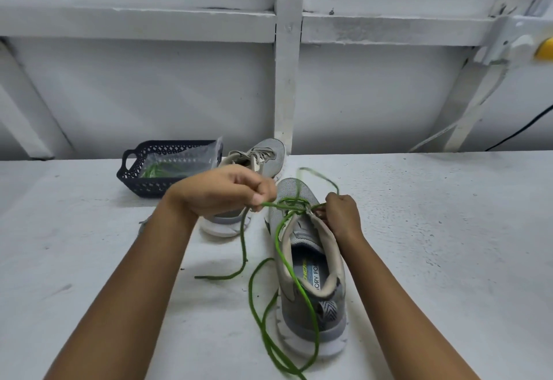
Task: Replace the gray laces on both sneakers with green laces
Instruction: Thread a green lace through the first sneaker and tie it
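A gray sneaker [311, 263] lies on the white table with its heel towards me and its toe pointing away. A green lace [287, 263] is threaded through its lower eyelets, and its long ends trail over the table and across the shoe opening. My left hand [227, 191] pinches one strand of the green lace just left of the eyelets. My right hand [341, 215] pinches the lace at the right edge of the tongue. The second gray sneaker [254, 158] stands behind my left hand, partly hidden, with pale laces in it.
A dark blue mesh basket [167, 170] at the back left holds a clear plastic bag with more green laces [155, 170]. A white wall with beams rises right behind the table. Cables hang at the far right.
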`<move>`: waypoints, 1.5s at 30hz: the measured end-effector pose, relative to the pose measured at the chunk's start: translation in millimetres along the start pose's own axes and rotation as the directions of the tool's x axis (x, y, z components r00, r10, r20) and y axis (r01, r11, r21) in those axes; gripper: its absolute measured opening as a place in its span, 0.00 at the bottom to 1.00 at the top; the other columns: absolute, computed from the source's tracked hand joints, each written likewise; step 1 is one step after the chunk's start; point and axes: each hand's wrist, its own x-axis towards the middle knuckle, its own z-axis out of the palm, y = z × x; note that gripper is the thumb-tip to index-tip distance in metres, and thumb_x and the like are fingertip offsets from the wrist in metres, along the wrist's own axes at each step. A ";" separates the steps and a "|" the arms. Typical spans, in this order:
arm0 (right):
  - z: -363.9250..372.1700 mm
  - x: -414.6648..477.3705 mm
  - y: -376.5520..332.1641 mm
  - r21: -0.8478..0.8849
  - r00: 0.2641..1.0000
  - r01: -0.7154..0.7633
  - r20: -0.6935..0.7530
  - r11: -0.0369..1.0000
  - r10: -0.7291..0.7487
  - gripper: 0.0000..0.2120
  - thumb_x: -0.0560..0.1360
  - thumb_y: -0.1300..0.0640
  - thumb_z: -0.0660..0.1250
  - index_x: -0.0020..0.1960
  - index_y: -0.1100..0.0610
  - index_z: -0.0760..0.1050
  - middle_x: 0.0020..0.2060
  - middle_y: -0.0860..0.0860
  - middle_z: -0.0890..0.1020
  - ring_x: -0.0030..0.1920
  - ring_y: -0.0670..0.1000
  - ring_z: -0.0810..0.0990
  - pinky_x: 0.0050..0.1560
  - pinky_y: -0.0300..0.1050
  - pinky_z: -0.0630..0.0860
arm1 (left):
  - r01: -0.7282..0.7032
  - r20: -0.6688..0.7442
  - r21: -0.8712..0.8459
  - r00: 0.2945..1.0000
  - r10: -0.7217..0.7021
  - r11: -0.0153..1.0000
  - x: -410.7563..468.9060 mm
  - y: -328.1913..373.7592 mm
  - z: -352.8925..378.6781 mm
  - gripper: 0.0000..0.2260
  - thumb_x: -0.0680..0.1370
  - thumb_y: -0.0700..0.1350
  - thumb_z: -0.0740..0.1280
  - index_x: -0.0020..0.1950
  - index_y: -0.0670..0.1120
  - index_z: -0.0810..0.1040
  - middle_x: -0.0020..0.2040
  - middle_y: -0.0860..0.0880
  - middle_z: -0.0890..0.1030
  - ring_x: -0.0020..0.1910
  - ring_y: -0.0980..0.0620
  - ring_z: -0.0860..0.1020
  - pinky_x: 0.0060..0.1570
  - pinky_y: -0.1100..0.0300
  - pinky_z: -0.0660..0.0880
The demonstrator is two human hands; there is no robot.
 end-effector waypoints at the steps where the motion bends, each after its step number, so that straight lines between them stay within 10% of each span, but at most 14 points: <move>1: -0.4 -0.4 0.0 0.035 1.000 -0.010 -0.002 0.999 0.010 0.07 0.77 0.62 0.54 0.48 0.63 0.69 0.38 0.60 0.77 0.29 0.50 0.72 0.18 0.30 0.65 | -0.023 0.047 -0.022 0.999 0.024 0.999 -6.2 3.1 -2.3 0.05 0.72 0.47 0.69 0.36 0.51 0.79 0.36 0.55 0.73 0.37 0.59 0.70 0.42 0.69 0.68; 5: -0.1 -3.0 -0.2 0.068 1.000 -0.003 -0.014 0.998 0.004 0.08 0.79 0.62 0.52 0.57 0.62 0.64 0.39 0.58 0.76 0.31 0.50 0.74 0.20 0.31 0.69 | 0.195 -0.044 0.193 0.981 -0.190 0.962 -7.0 11.8 -9.0 0.13 0.74 0.59 0.67 0.37 0.51 0.80 0.34 0.56 0.74 0.34 0.58 0.70 0.39 0.66 0.68; 9: 0.8 -4.1 -1.3 0.060 1.000 0.002 -0.026 0.998 -0.001 0.08 0.79 0.61 0.52 0.56 0.62 0.63 0.40 0.58 0.77 0.31 0.50 0.74 0.20 0.32 0.68 | 0.505 -0.350 0.576 0.863 -0.364 0.643 39.8 6.7 6.2 0.12 0.78 0.52 0.64 0.51 0.45 0.81 0.42 0.52 0.79 0.42 0.55 0.76 0.46 0.58 0.73; 17: -0.3 -4.5 0.1 0.035 1.000 0.004 -0.031 0.999 -0.003 0.04 0.79 0.60 0.51 0.52 0.61 0.62 0.36 0.56 0.77 0.31 0.51 0.75 0.28 0.40 0.69 | 0.633 -0.515 0.735 0.754 -0.409 0.242 101.5 -24.8 33.0 0.13 0.74 0.43 0.65 0.31 0.45 0.66 0.36 0.45 0.74 0.41 0.44 0.74 0.35 0.59 0.67; 21: -1.2 -5.0 1.0 0.036 0.999 0.031 -0.017 0.999 -0.031 0.04 0.78 0.62 0.51 0.46 0.58 0.62 0.34 0.55 0.76 0.31 0.51 0.75 0.23 0.34 0.69 | 0.662 -0.562 0.681 0.747 -0.357 0.313 99.8 -29.6 32.4 0.14 0.74 0.43 0.64 0.30 0.45 0.64 0.32 0.47 0.70 0.35 0.47 0.71 0.31 0.60 0.63; 25: -3.7 -0.2 0.0 0.194 0.995 -0.066 0.093 0.979 0.048 0.08 0.76 0.66 0.54 0.40 0.58 0.65 0.32 0.54 0.72 0.30 0.49 0.71 0.28 0.37 0.67 | 0.647 -0.543 0.449 0.746 -0.387 0.617 90.3 -28.0 24.3 0.18 0.73 0.44 0.65 0.27 0.47 0.60 0.25 0.51 0.60 0.26 0.52 0.58 0.26 0.59 0.54; 33: -13.5 7.4 -3.8 0.381 0.944 -0.282 0.275 0.880 0.183 0.08 0.77 0.65 0.61 0.39 0.60 0.71 0.34 0.55 0.74 0.33 0.48 0.73 0.29 0.34 0.71 | 0.202 -0.096 0.104 0.977 -0.192 0.974 31.5 -13.4 16.4 0.04 0.64 0.48 0.66 0.30 0.50 0.78 0.31 0.54 0.72 0.33 0.56 0.66 0.38 0.62 0.62; 39: -10.5 12.7 4.8 0.312 0.952 -0.195 0.290 0.930 0.102 0.09 0.76 0.65 0.64 0.37 0.59 0.71 0.32 0.54 0.73 0.33 0.48 0.72 0.41 0.39 0.72 | 0.122 0.175 0.166 0.973 -0.151 0.979 11.1 9.3 18.5 0.06 0.72 0.46 0.66 0.38 0.53 0.81 0.36 0.56 0.75 0.38 0.56 0.70 0.44 0.62 0.67; 45: -10.6 11.6 6.2 0.290 0.957 -0.124 0.287 0.949 0.038 0.07 0.77 0.64 0.63 0.40 0.59 0.72 0.33 0.53 0.72 0.34 0.48 0.71 0.36 0.35 0.71 | 0.572 -0.480 0.592 0.816 -0.322 0.568 54.5 -2.5 32.9 0.12 0.77 0.50 0.63 0.45 0.42 0.79 0.39 0.48 0.75 0.39 0.51 0.72 0.41 0.58 0.68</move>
